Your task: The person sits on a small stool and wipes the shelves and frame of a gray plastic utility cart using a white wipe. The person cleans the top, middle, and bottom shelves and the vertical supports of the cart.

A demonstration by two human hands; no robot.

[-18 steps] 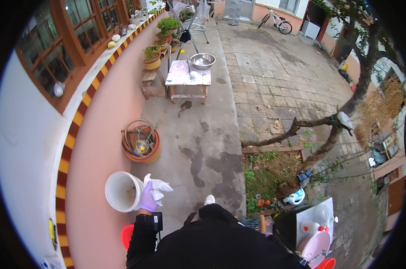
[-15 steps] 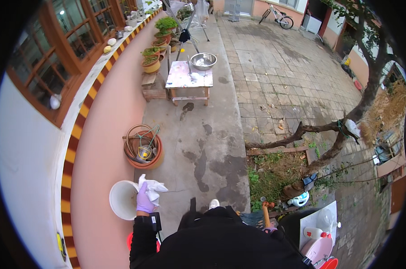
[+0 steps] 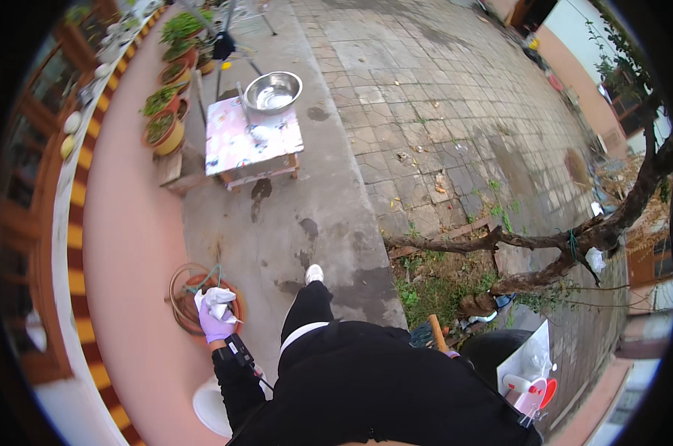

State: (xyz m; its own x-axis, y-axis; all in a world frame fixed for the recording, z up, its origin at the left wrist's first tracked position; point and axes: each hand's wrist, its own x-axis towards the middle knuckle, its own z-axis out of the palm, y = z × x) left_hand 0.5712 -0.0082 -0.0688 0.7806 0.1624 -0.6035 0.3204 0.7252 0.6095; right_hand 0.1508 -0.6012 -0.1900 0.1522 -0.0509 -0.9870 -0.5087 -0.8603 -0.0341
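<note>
one purple-gloved left hand (image 3: pixel 216 327) is closed around a crumpled white wad (image 3: pixel 216 299), which sticks up above the curled fingers; whether it is cloth, paper or thin plastic cannot be told. hand and wad lie, in this view, in front of a round orange-brown pot (image 3: pixel 238 303) with a coiled hose (image 3: pixel 176 297) at its left side, hiding part of both; touch between them cannot be made out. a small black device (image 3: pixel 239 349) sits at the left wrist, and below the dark sleeve a white bucket (image 3: pixel 211 407) shows in part beside the pink wall (image 3: pixel 128 245).

of the right hand (image 3: pixel 453 354) only a sliver of purple shows at the edge of the person's black clothing. it is next to a wooden handle (image 3: pixel 437 333) with a blue-grey tool head (image 3: pixel 421 337) beside it; how far the fingers are closed cannot be told.

ahead, well apart from both hands, a metal bowl (image 3: pixel 274 91) rests at the far edge of a low table (image 3: pixel 225 130).
</note>
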